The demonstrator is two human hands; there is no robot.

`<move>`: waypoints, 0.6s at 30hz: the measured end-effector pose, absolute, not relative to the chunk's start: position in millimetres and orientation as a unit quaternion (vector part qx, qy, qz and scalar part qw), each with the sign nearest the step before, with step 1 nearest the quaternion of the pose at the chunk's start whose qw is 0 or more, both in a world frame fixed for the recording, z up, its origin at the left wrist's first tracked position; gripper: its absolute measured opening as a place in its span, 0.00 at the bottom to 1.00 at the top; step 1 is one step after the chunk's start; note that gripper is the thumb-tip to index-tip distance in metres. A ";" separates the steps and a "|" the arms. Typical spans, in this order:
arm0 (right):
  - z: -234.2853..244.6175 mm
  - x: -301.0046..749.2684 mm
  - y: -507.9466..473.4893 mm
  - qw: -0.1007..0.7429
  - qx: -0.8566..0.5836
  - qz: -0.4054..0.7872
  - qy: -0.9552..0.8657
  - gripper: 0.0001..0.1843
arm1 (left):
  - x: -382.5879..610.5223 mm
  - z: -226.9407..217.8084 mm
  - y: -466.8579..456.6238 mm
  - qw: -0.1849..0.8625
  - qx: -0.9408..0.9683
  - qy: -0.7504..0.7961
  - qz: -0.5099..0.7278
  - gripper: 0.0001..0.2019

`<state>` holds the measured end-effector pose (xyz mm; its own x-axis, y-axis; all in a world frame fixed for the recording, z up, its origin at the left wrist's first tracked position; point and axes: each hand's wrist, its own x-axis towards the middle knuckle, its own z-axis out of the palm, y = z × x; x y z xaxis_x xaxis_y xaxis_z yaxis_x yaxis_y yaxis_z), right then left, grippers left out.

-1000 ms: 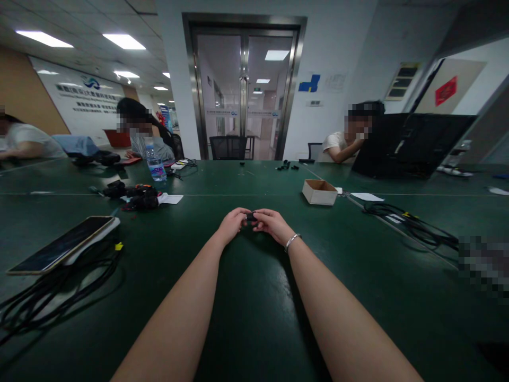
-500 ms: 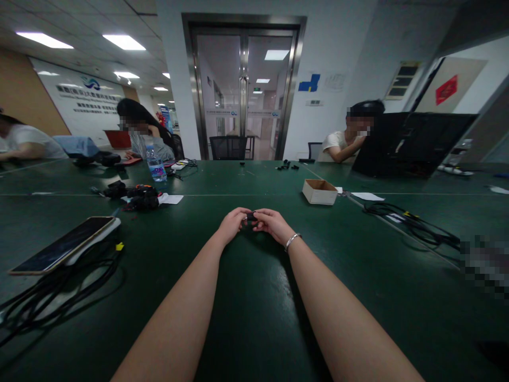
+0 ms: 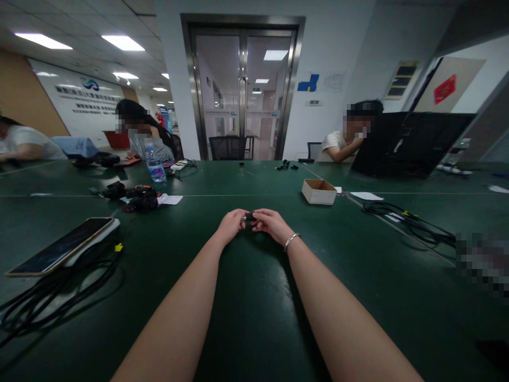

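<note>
Your left hand [image 3: 233,226] and right hand [image 3: 274,225] still pinch the small black metal-tipped piece [image 3: 249,216] at twelve o'clock, barely shifted; the open box [image 3: 321,198] stays at one o'clock.

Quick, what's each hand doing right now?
Left hand: closed, fingers pinching one end of a small dark object.
Right hand: closed, fingers gripping that object's other end.
</note>
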<state>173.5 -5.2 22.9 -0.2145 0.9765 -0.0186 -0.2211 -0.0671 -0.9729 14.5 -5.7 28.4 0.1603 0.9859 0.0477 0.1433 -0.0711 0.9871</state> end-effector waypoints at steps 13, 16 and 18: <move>22.0 174.3 -4.0 0.485 -0.391 0.619 -0.478 0.05 | 11.8 22.8 -2.3 0.482 0.589 0.474 0.443 0.13; 20.9 174.2 -3.2 0.487 -0.390 0.618 -0.479 0.06 | 12.3 24.1 -3.2 0.488 0.590 0.469 0.440 0.14; 20.7 174.3 -3.2 0.489 -0.388 0.619 -0.477 0.06 | 12.5 24.5 -3.4 0.485 0.588 0.471 0.444 0.14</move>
<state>174.3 -3.2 20.7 -0.2198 0.9754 -0.0141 -0.2348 -0.0670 -0.9697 12.5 -3.4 24.5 0.1609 0.9848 0.0651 0.1225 -0.0854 0.9888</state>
